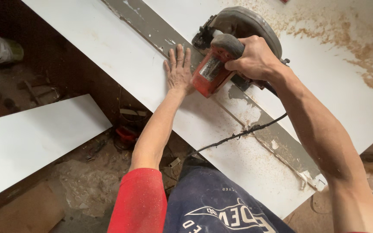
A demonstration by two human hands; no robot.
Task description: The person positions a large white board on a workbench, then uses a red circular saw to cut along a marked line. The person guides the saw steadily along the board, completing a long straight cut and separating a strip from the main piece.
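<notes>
My right hand (252,58) is wrapped tight around the handle of the red saw (221,60), fingers closed on the grip. My left hand (178,71) lies flat on the white board (121,56), fingers spread, just beside the saw. A grey rail (277,140) runs under the saw; sawdust (368,56) lies beyond my right hand.

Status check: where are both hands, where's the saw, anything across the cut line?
Right hand closed on circular saw handle. Left hand flat on white board, beside the saw. Saw against grey straightedge. Power cord trails over board behind; sawdust scattered.
</notes>
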